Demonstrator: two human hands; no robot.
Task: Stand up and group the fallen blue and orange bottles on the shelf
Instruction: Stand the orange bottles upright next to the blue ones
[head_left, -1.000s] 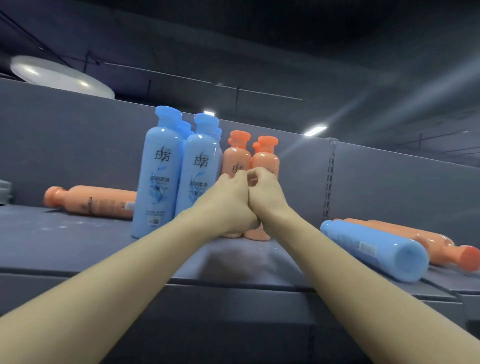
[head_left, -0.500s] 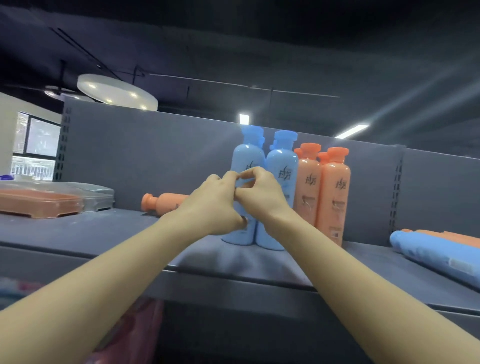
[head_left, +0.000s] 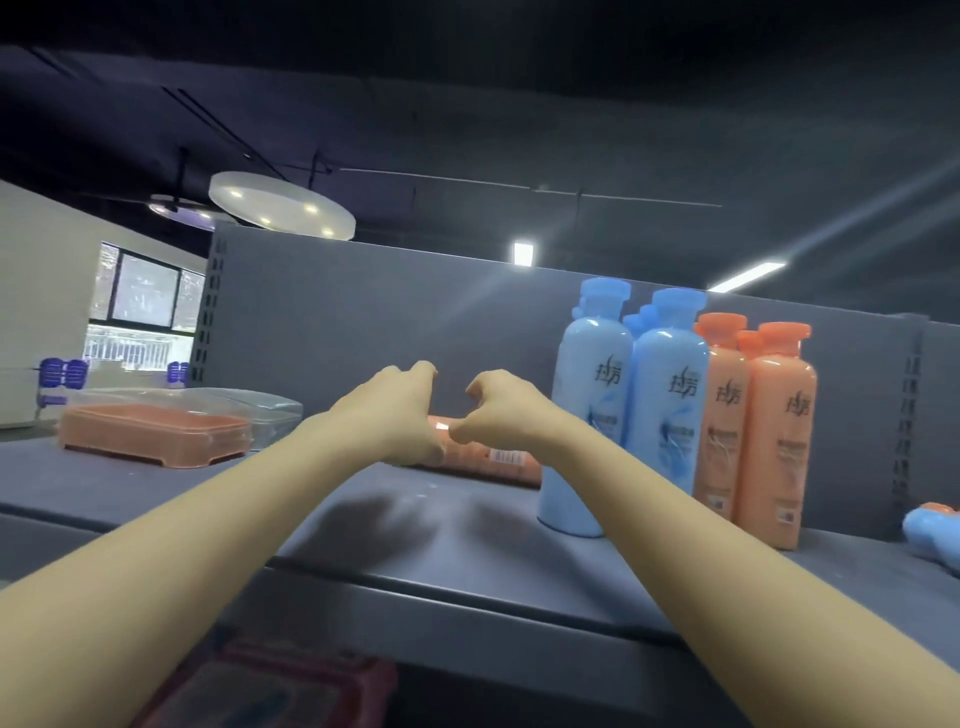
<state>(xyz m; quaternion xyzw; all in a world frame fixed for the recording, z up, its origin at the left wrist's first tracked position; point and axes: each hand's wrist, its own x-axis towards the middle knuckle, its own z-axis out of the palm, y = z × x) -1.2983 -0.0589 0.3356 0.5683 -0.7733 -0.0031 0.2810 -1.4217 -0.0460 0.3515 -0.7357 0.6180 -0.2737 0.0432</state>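
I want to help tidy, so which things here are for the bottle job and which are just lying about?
For the job:
fallen orange bottle
fallen blue bottle
standing blue bottles
standing orange bottles
shelf

Just lying about:
orange tray
clear box
red thing below the shelf

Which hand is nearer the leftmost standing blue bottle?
Right. The right hand hovers just left of the blue bottle, apart from it; the left hand is further left.

Your forearms extend forward; your left hand (head_left: 389, 415) and right hand (head_left: 501, 410) are curled, empty, near but apart.
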